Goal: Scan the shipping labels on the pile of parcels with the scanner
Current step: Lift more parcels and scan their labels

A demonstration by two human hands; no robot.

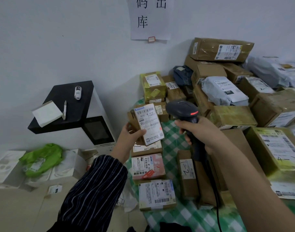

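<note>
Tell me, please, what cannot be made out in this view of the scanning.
Head view only:
- label on the held parcel: print too small and blurred to read.
- scanner: its window faces away, so no beam shows.
- grey bags: cut by the right edge.
- wall sign: cut by the top edge.

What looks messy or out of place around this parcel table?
Nothing looks damaged or spilled. The parcel heap at back right is stacked unevenly, boxes tilted every way. A white pad overhangs the black cabinet top, and a crumpled green bag lies on white boxes at left.
</note>
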